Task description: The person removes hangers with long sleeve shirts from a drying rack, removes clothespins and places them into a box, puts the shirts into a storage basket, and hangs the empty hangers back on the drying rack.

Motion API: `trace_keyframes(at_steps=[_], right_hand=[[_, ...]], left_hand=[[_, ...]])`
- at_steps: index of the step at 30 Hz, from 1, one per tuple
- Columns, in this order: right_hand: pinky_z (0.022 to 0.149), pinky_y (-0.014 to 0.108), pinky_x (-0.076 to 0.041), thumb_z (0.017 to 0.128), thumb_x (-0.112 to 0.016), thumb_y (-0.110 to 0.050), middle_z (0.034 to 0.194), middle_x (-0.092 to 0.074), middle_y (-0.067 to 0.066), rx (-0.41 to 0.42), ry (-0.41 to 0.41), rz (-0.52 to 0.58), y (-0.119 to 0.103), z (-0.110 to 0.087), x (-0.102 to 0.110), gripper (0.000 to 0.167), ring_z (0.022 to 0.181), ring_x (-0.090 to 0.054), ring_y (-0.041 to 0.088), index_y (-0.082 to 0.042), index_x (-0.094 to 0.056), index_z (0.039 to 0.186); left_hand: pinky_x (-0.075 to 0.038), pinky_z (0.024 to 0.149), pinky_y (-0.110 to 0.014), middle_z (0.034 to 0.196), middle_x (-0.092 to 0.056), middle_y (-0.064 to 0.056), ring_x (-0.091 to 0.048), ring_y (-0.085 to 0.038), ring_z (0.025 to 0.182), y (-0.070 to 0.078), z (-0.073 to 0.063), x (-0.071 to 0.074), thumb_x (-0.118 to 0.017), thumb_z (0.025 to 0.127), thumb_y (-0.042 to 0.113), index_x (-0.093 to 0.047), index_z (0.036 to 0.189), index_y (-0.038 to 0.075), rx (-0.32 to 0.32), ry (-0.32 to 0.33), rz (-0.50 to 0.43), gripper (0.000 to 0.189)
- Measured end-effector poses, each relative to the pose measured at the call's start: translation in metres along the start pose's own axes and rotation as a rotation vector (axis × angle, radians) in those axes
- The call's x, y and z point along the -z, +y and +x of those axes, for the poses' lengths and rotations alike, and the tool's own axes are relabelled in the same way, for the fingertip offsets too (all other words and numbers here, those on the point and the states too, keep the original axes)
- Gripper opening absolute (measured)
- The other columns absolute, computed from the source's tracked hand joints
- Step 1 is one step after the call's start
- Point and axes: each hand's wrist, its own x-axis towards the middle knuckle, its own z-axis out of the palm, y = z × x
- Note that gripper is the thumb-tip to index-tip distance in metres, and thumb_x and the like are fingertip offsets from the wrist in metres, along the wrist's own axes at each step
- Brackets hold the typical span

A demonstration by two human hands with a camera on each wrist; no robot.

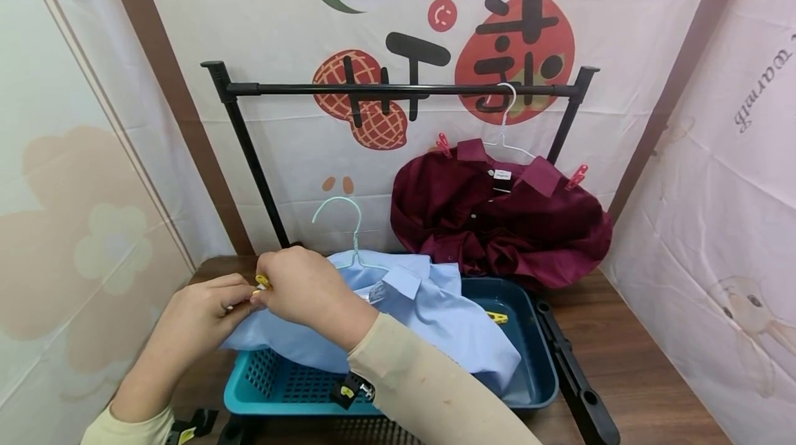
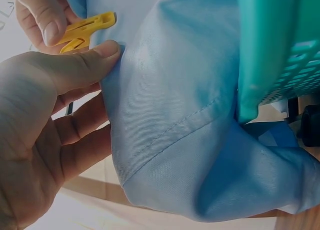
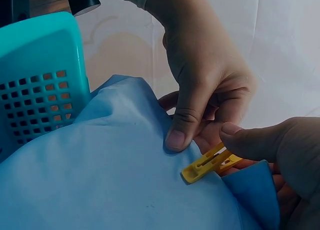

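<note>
A light blue shirt (image 1: 435, 320) lies over the baskets with a pale green wire hanger (image 1: 357, 238) at its collar, the hook pointing up. My left hand (image 1: 197, 320) pinches the shirt's edge between thumb and fingers. Right beside it, my right hand (image 1: 311, 293) pinches a yellow clothespin (image 3: 202, 167). In the right wrist view the clothespin's nose lies over the fabric edge, close to the left thumb. The left wrist view shows the same clothespin (image 2: 90, 28) just past the left thumb tip. My right forearm covers part of the shirt in the head view.
A maroon shirt (image 1: 448, 210) with two red clothespins hangs by a white hanger (image 1: 511, 103) from a black rack (image 1: 298, 89). Below the blue shirt stand a teal basket (image 1: 233, 390) and a dark blue tray (image 1: 550, 379), with another yellow clothespin (image 1: 497, 317) in the tray.
</note>
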Motion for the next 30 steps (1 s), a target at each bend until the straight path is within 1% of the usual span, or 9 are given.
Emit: trace_keyframes(at_steps=[4, 9, 12, 16, 19, 23, 26, 28, 30], right_hand=[[0.058, 0.015, -0.043, 0.093, -0.075, -0.041, 0.081, -0.065, -0.019, 0.012, 0.017, 0.016, 0.000, -0.001, 0.000, 0.014, 0.066, -0.052, -0.005, -0.028, -0.070, 0.096], [0.058, 0.013, -0.043, 0.095, -0.074, -0.039, 0.081, -0.065, -0.019, 0.025, 0.049, 0.042, 0.001, -0.001, 0.000, 0.012, 0.066, -0.052, -0.005, -0.028, -0.070, 0.095], [0.058, 0.012, -0.042, 0.095, -0.074, -0.038, 0.081, -0.065, -0.019, 0.034, 0.072, 0.049, 0.001, -0.001, -0.001, 0.011, 0.066, -0.052, -0.005, -0.028, -0.070, 0.094], [0.057, 0.012, -0.041, 0.095, -0.074, -0.037, 0.080, -0.065, -0.019, 0.039, 0.092, 0.051, 0.001, -0.001, 0.000, 0.010, 0.066, -0.052, -0.005, -0.028, -0.070, 0.093], [0.057, 0.011, -0.041, 0.096, -0.074, -0.036, 0.080, -0.065, -0.019, 0.037, 0.104, 0.073, 0.000, -0.001, 0.000, 0.010, 0.067, -0.052, -0.006, -0.027, -0.071, 0.094], [0.059, 0.010, -0.041, 0.096, -0.073, -0.036, 0.082, -0.065, -0.020, 0.041, 0.133, 0.109, -0.001, -0.001, 0.003, 0.008, 0.070, -0.053, -0.006, -0.028, -0.072, 0.095], [0.061, 0.010, -0.042, 0.097, -0.073, -0.036, 0.083, -0.064, -0.020, 0.053, 0.155, 0.116, -0.001, -0.002, 0.005, 0.009, 0.071, -0.053, -0.007, -0.028, -0.072, 0.096], [0.061, 0.009, -0.041, 0.097, -0.072, -0.037, 0.083, -0.063, -0.019, 0.061, 0.169, 0.119, -0.002, -0.004, 0.007, 0.009, 0.071, -0.052, -0.007, -0.027, -0.071, 0.097], [0.061, 0.008, -0.041, 0.097, -0.072, -0.036, 0.084, -0.062, -0.019, 0.068, 0.187, 0.133, -0.002, -0.007, 0.011, 0.010, 0.071, -0.051, -0.007, -0.027, -0.070, 0.097]], left_hand=[[-0.039, 0.056, -0.019, 0.079, -0.060, 0.017, -0.046, -0.002, 0.063, 0.001, -0.001, -0.001, -0.037, 0.104, 0.062, -0.073, 0.081, 0.024, 0.000, 0.003, -0.006, 0.057], [-0.037, 0.056, -0.017, 0.079, -0.059, 0.017, -0.044, 0.000, 0.063, 0.000, 0.000, -0.001, -0.036, 0.101, 0.064, -0.074, 0.084, 0.023, 0.013, -0.016, -0.023, 0.058], [-0.035, 0.056, -0.016, 0.078, -0.057, 0.017, -0.043, 0.000, 0.063, 0.000, 0.000, -0.001, -0.036, 0.101, 0.064, -0.074, 0.085, 0.023, 0.009, -0.017, -0.026, 0.058], [-0.035, 0.056, -0.017, 0.078, -0.056, 0.017, -0.043, -0.001, 0.063, 0.001, 0.000, 0.000, -0.037, 0.101, 0.064, -0.074, 0.085, 0.022, 0.001, -0.006, -0.025, 0.058], [-0.034, 0.056, -0.016, 0.077, -0.054, 0.016, -0.042, -0.001, 0.063, 0.000, 0.000, -0.001, -0.039, 0.102, 0.064, -0.074, 0.084, 0.022, 0.001, 0.006, -0.023, 0.057], [-0.032, 0.055, -0.015, 0.073, -0.047, 0.016, -0.038, 0.000, 0.061, 0.000, 0.000, -0.001, -0.041, 0.102, 0.063, -0.072, 0.082, 0.023, -0.010, 0.017, -0.011, 0.055], [-0.032, 0.055, -0.016, 0.071, -0.044, 0.017, -0.037, 0.000, 0.061, 0.000, 0.001, -0.002, -0.041, 0.102, 0.064, -0.071, 0.080, 0.024, -0.019, 0.021, -0.006, 0.054], [-0.032, 0.055, -0.016, 0.071, -0.046, 0.017, -0.038, 0.000, 0.061, 0.000, 0.000, -0.001, -0.041, 0.102, 0.064, -0.071, 0.080, 0.026, -0.016, 0.019, -0.005, 0.054], [-0.038, 0.056, -0.018, 0.073, -0.055, 0.016, -0.044, -0.001, 0.061, 0.000, -0.001, -0.001, -0.040, 0.102, 0.064, -0.073, 0.082, 0.025, -0.010, 0.021, 0.000, 0.055]])
